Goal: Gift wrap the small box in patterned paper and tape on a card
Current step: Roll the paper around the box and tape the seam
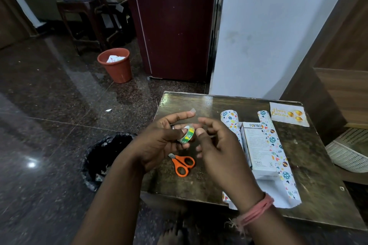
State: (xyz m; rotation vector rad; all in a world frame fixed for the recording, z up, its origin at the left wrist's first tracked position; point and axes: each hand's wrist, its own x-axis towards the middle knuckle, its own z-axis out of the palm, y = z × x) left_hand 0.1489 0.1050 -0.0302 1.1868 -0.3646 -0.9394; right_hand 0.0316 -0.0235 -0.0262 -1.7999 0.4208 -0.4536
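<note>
Tape roll (186,133) sits in my left hand (159,141), my fingers curled round it. A small clear bit of tape (192,110) sticks to my left fingertip. My right hand (217,145) is loose beside it, holding nothing. Box (257,149) lies on patterned paper (278,157) on the table (318,195), card (288,114) behind, orange scissors (182,164) under my hands.

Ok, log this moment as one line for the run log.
stage: taping prep | left hand: holds tape roll | right hand: at roll | box: on patterned paper, unwrapped | card: untaped
</note>
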